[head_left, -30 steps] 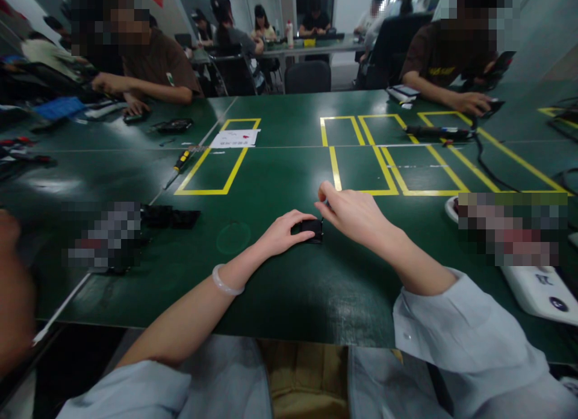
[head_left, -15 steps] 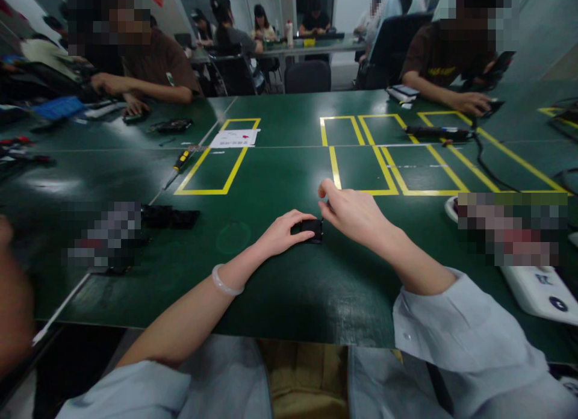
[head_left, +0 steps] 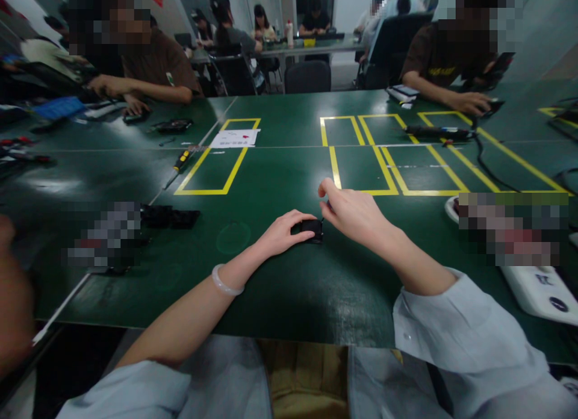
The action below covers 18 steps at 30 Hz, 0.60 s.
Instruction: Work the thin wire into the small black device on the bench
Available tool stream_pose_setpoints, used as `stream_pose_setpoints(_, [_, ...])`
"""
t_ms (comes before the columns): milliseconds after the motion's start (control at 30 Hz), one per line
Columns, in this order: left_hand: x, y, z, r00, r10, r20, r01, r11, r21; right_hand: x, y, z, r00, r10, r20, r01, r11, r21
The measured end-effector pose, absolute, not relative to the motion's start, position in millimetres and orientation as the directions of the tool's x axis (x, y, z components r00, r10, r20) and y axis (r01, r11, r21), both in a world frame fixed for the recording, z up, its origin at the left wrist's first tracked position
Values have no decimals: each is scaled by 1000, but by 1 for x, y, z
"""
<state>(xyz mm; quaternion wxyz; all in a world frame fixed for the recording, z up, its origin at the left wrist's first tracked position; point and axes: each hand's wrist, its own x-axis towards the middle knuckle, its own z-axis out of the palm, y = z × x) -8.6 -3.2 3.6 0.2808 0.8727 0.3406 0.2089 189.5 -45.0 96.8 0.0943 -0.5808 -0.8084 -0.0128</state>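
A small, flat, black rectangular part [head_left: 311,226] lies on the green table in front of me. My left hand [head_left: 280,234] grips it from the left, fingers along the far side and thumb on the near side. Just beyond its right edge is my right hand [head_left: 359,213], thumb and index finger curled into a pinch. A short dark tip shows under those fingers, by the part's upper right corner. Whatever the pinch holds is mostly hidden, and I cannot tell whether it touches the part.
Yellow tape rectangles [head_left: 226,192] mark the green table [head_left: 289,298]. A yellow-black screwdriver [head_left: 182,161] and a paper label [head_left: 235,138] lie ahead left. Black parts [head_left: 169,216] sit at left, a white device [head_left: 533,292] at right. A corded black tool [head_left: 438,132] and seated co-workers [head_left: 162,64] are beyond.
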Motion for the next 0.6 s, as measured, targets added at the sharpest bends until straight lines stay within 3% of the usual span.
stream_pose_setpoints(200, [-8, -4, 6, 687, 710, 157, 481, -606, 634, 189, -43, 99, -296, 949, 111, 952, 302, -43])
stream_pose_setpoints(600, [-9, -4, 4, 686, 707, 171, 472, -612, 635, 190, -44, 96, -290, 945, 149, 952, 301, -56])
